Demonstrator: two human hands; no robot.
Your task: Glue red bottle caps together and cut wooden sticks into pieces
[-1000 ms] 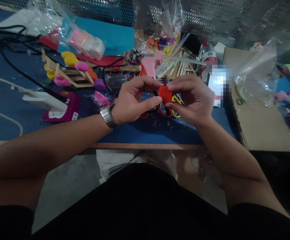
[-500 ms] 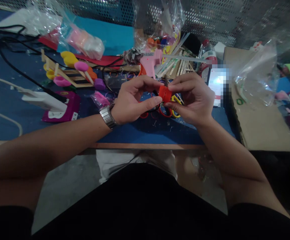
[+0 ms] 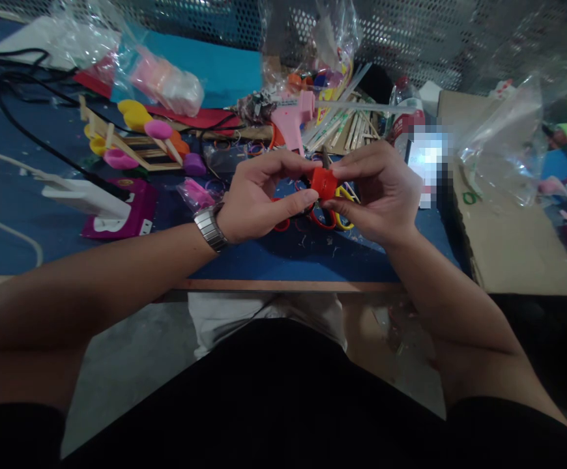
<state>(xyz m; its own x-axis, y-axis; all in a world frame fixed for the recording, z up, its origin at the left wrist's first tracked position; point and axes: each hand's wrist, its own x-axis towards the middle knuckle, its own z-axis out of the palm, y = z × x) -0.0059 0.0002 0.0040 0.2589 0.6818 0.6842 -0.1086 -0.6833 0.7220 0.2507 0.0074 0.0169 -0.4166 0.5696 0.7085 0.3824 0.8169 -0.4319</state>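
Between my two hands is a small red-orange piece (image 3: 324, 184), held up over the blue table (image 3: 283, 260); its exact kind is unclear. My left hand (image 3: 259, 195), with a metal watch at the wrist, pinches its left side between thumb and fingers. On its right side, the thumb and fingertips of my right hand (image 3: 378, 189) are closed on it. Just beneath lie scissors with yellow handles (image 3: 346, 212) and red handles (image 3: 323, 220), partly covered by my hands. Behind them a pink hot glue gun (image 3: 290, 120) rests with a clear glue stick in its back.
At left stand a wooden stick frame with coloured egg-shaped pieces (image 3: 137, 137) and a purple power socket (image 3: 141, 202) with a white plug and cables. Wooden sticks (image 3: 356, 127) lie behind. To the right are a lit phone (image 3: 425, 169), a bottle (image 3: 403, 107) and cardboard (image 3: 523, 241).
The red-orange piece has turned slightly in my fingers, so more of its flat face shows and the gap in it looks smaller. Both hands stay almost in place.
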